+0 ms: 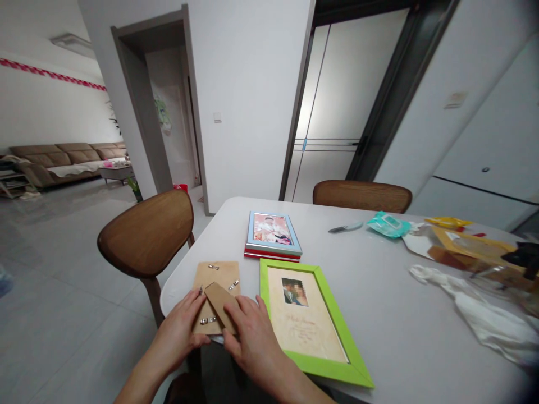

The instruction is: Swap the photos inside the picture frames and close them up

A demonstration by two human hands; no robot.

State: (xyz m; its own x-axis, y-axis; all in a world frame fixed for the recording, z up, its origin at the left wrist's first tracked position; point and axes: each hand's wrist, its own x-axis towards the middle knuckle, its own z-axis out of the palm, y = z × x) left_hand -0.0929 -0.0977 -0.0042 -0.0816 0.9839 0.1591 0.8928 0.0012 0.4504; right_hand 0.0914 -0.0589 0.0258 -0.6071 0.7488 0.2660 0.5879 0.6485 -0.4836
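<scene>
A brown frame backing board (pixel 206 273) with several small metal clips lies near the table's left edge. A tapered brown stand leg (pixel 220 301) rests slantwise across it. My left hand (pixel 181 320) holds the board by its left side, fingers on top and thumb at the near edge. My right hand (pixel 252 336) is closed around the right side of the stand leg, with the thumb at its lower end. Just right of that hand lies a green photo frame (pixel 337 314) with a small photo and printed lettering inside it.
A blue photo frame (pixel 249 235) lies on a red frame (pixel 269 257) farther back. Behind the green frame are a knife (pixel 345 228) and a teal wipes pack (pixel 387 224). A white cloth (pixel 471 308) and packaging cover the right side. Wooden chairs (pixel 147 233) stand around the table.
</scene>
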